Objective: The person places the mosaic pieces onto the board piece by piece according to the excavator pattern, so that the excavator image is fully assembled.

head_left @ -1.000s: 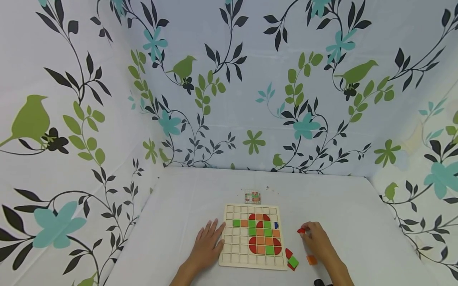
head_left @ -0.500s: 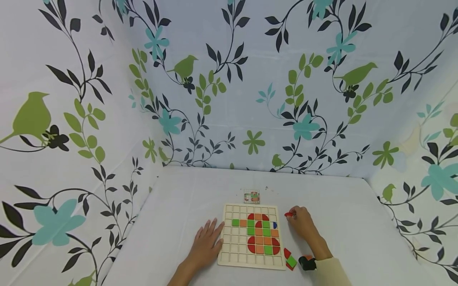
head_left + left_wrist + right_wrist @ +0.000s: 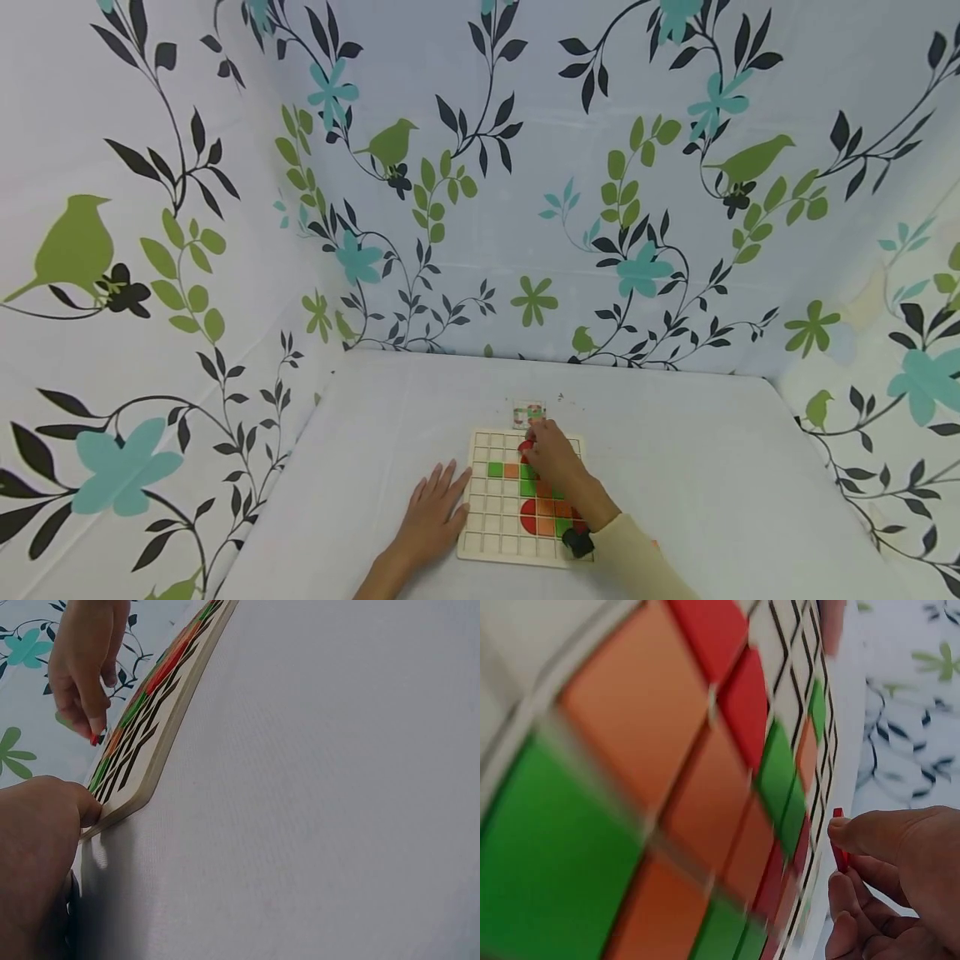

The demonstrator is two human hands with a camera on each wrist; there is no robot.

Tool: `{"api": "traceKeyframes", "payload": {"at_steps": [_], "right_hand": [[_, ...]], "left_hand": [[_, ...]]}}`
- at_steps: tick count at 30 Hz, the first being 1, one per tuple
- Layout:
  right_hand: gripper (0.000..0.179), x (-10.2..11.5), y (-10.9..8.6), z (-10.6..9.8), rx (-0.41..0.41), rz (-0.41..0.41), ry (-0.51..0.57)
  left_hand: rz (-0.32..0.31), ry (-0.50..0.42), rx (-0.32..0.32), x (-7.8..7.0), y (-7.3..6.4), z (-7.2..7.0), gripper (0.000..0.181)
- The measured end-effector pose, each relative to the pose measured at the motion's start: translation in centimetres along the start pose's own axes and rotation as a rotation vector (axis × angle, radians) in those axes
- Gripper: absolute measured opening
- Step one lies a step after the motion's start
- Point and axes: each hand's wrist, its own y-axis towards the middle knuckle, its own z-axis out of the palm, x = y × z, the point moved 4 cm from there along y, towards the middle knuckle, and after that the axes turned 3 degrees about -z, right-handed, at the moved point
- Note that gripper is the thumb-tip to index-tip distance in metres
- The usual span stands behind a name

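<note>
A wooden grid board point(image 3: 486, 533) lies on the white table, with red, orange and green tiles in several of its cells. My left hand point(image 3: 435, 518) rests along the board's left edge, fingers extended; its thumb point(image 3: 88, 806) touches the rim in the left wrist view. Over the board's upper part is my right hand point(image 3: 557, 458). Between thumb and fingers it pinches a small red tile point(image 3: 840, 851), whose full outline is hidden. Beneath my right hand and forearm, part of the tile pattern is covered. Green tiles point(image 3: 780, 769) and orange tiles point(image 3: 649, 705) fill cells near the right wrist camera.
A small printed card point(image 3: 525, 412) with a coloured pattern lies just beyond the board's far edge. A black wrist camera point(image 3: 577, 543) sits on my right wrist. My right sleeve point(image 3: 637, 557) hides the loose tiles beside the board. A patterned cloth point(image 3: 480, 250) hangs behind the table.
My right hand has moved left from the table beside the board to above its upper part, carrying the red tile. The left hand has stayed at the left edge.
</note>
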Motion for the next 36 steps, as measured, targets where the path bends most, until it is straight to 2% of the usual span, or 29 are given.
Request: {"api": "traceKeyframes", "payload": {"at_steps": [5,13,22,30,36], "right_hand": [[0.014,3.1,0.1,2.7,0.049,-0.153,-0.043],[0.010,4.8,0.3,5.6,0.055,-0.226,-0.155],[0.008,5.2,0.2,5.7,0.060,-0.272,-0.194],[0.008,5.3,0.1,5.7,0.025,-0.310,-0.306],[0.008,5.3,-0.3,5.6,0.011,-0.316,-0.293]], "left_hand": [[0.022,0.020,-0.010,0.0,-0.1,-0.1,0.056],[0.042,0.009,-0.009,-0.1,-0.1,-0.2,0.056],[0.050,0.008,-0.012,0.0,-0.1,0.0,0.056],[0.048,0.010,-0.029,-0.1,-0.1,-0.1,0.056],[0.045,0.008,-0.022,-0.2,-0.1,-0.2,0.055]]}}
